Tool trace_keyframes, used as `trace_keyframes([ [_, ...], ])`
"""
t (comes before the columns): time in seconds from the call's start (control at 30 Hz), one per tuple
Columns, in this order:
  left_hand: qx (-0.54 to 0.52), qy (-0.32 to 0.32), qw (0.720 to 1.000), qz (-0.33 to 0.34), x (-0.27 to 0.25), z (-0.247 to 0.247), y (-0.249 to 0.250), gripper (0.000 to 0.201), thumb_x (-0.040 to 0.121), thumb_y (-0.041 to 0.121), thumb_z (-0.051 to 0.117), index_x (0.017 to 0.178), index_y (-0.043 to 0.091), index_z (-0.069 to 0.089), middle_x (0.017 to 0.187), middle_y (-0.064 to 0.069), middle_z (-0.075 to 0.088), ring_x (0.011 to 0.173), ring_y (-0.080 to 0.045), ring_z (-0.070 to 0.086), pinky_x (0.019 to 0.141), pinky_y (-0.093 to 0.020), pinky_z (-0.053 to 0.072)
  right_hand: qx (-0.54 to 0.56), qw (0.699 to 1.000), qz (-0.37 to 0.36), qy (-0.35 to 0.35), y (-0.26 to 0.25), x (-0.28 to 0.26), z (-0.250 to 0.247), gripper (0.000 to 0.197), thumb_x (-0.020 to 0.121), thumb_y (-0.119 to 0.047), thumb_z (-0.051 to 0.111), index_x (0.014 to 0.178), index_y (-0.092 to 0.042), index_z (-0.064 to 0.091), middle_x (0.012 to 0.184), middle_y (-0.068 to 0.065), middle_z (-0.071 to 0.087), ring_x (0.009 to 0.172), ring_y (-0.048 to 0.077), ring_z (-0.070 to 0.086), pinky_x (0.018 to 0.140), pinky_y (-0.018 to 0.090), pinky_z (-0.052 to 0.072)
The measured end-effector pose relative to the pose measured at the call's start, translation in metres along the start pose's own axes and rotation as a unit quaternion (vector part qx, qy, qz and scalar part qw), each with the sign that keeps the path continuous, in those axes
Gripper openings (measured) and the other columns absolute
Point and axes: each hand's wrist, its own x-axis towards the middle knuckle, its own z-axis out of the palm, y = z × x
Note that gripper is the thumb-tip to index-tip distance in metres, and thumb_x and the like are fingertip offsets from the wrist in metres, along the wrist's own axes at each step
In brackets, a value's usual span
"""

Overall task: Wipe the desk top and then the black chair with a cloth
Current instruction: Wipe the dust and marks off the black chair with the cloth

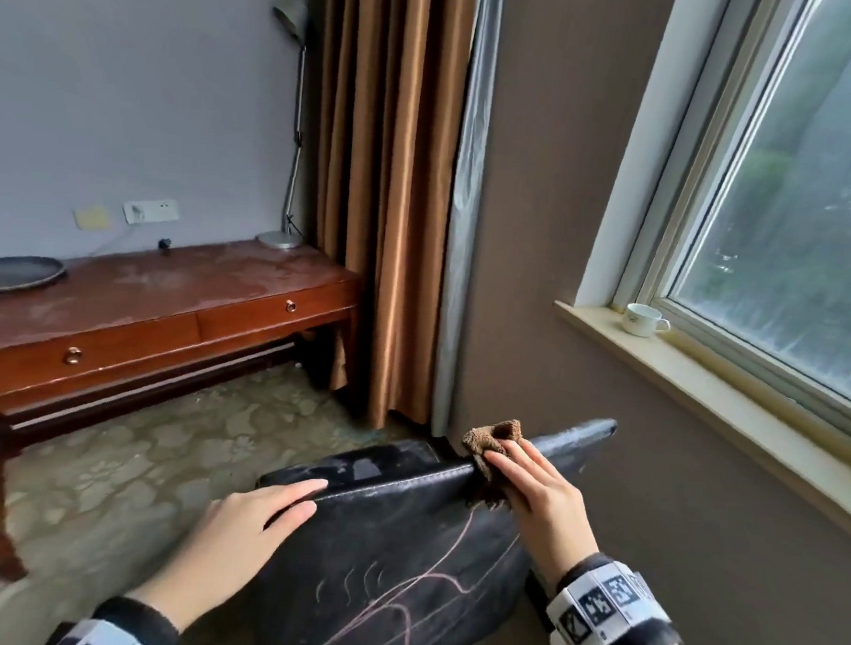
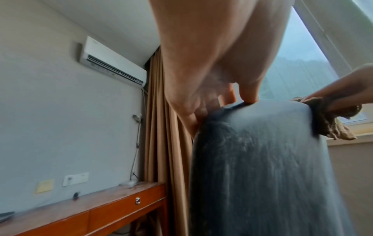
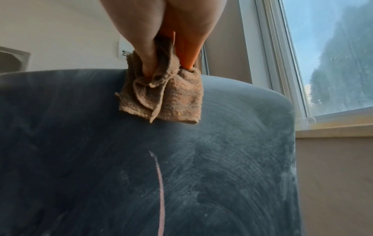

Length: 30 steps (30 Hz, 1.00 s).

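The black chair [image 1: 400, 545] fills the lower middle of the head view, its dusty back facing me with pink scratch lines on it. My left hand [image 1: 303, 497] grips the top edge near the left corner, fingers over the top and thumb on the near face [image 2: 222, 111]. My right hand [image 1: 509, 469] holds a brown cloth [image 1: 491, 438] folded over the top edge further right. In the right wrist view the thumb and fingers [image 3: 167, 67] pinch the cloth [image 3: 171, 99] against the chair [image 3: 101, 127]. The wooden desk [image 1: 166, 296] stands at the left wall, its top showing pale wipe streaks.
On the desk sit a dark round tray [image 1: 13, 272] and a tall lamp [image 1: 279, 239]. Brown curtains [image 1: 388, 170] hang beyond the chair. A white cup [image 1: 643, 319] stands on the window sill at right. Patterned carpet [image 1: 131, 454] lies between the chair and the desk.
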Motion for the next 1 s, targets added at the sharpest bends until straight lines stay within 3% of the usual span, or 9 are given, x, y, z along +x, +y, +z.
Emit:
trace_keyframes([
  [0.1,-0.007,0.042,0.999,-0.007,-0.009,0.026,0.026,0.034,0.095,0.044,0.042,0.128,0.053,0.045,0.134,0.027,0.048,0.126,0.002,0.043,0.107,-0.017,0.029,0.028,0.999,-0.021,-0.002,0.026,0.007,-0.008,0.03,0.069,0.001,0.066,0.097,-0.008,0.072,0.109,0.005,0.069,0.107,0.021,0.061,0.106,0.006,0.025],
  [0.2,-0.075,0.032,0.997,0.014,-0.016,0.045,0.044,0.04,0.097,0.032,0.046,0.13,0.052,0.038,0.132,0.029,0.043,0.122,0.015,0.036,0.097,0.003,0.018,0.049,0.999,-0.013,-0.019,0.047,0.014,-0.012,0.023,0.073,-0.001,0.065,0.094,-0.008,0.072,0.102,0.002,0.071,0.104,0.021,0.064,0.094,0.013,0.035],
  [0.27,-0.093,0.028,0.995,0.019,-0.019,0.055,0.056,0.043,0.098,0.029,0.045,0.13,0.055,0.034,0.131,0.033,0.04,0.121,0.019,0.033,0.094,0.006,0.017,0.056,0.998,-0.018,-0.02,0.06,0.019,-0.013,0.024,0.071,0.003,0.069,0.092,-0.009,0.071,0.097,0.001,0.071,0.105,0.015,0.058,0.089,0.014,0.036],
  [0.43,-0.106,0.077,0.991,0.03,-0.019,0.078,0.072,0.039,0.095,0.037,0.048,0.122,0.063,0.037,0.124,0.042,0.041,0.118,0.022,0.033,0.1,-0.006,0.025,0.049,0.998,-0.047,0.009,0.084,0.023,-0.013,0.025,0.071,0.002,0.066,0.094,-0.005,0.071,0.1,0.006,0.071,0.108,0.014,0.046,0.091,0.011,0.031],
  [0.6,-0.036,0.168,0.983,0.065,-0.02,0.104,0.075,0.068,0.081,0.034,0.071,0.122,0.065,0.027,0.118,0.05,0.028,0.108,0.033,0.026,0.078,0.004,0.028,0.101,0.992,-0.046,0.055,0.104,0.011,0.008,0.026,0.082,-0.001,0.061,0.106,-0.005,0.068,0.116,0.005,0.065,0.117,0.008,0.049,0.099,-0.003,0.021],
  [0.77,0.058,0.277,0.953,0.112,-0.009,0.131,0.059,0.085,0.07,0.039,0.078,0.123,0.068,0.018,0.116,0.04,0.029,0.102,0.026,0.032,0.077,-0.004,0.029,0.145,0.971,-0.072,0.174,0.116,0.003,0.038,0.03,0.088,-0.013,0.051,0.114,-0.007,0.065,0.119,-0.009,0.055,0.116,-0.007,0.04,0.093,-0.006,0.023],
  [0.87,0.021,0.356,0.921,0.158,-0.001,0.147,0.048,0.087,0.07,0.027,0.08,0.125,0.064,0.022,0.111,0.029,0.034,0.1,0.019,0.036,0.084,-0.005,0.028,0.167,0.951,-0.091,0.244,0.118,-0.002,0.055,0.033,0.088,-0.014,0.05,0.117,-0.006,0.064,0.122,-0.005,0.056,0.117,0.006,0.049,0.094,-0.004,0.026],
  [0.93,0.034,0.388,0.904,0.176,0.008,0.152,0.042,0.087,0.071,0.02,0.079,0.13,0.056,0.027,0.119,0.018,0.035,0.109,0.008,0.034,0.094,-0.014,0.028,0.176,0.941,-0.099,0.27,0.118,-0.001,0.066,0.036,0.087,-0.015,0.049,0.119,-0.007,0.063,0.126,0.003,0.059,0.117,0.016,0.054,0.095,0.0,0.029],
  [1.0,0.065,0.409,0.89,0.19,0.016,0.151,0.039,0.086,0.071,0.019,0.079,0.136,0.047,0.029,0.125,0.008,0.039,0.111,0.0,0.036,0.095,-0.023,0.031,0.185,0.937,-0.084,0.285,0.116,-0.003,0.076,0.041,0.087,-0.014,0.047,0.126,-0.012,0.058,0.136,0.004,0.052,0.124,0.019,0.051,0.099,0.008,0.03],
])
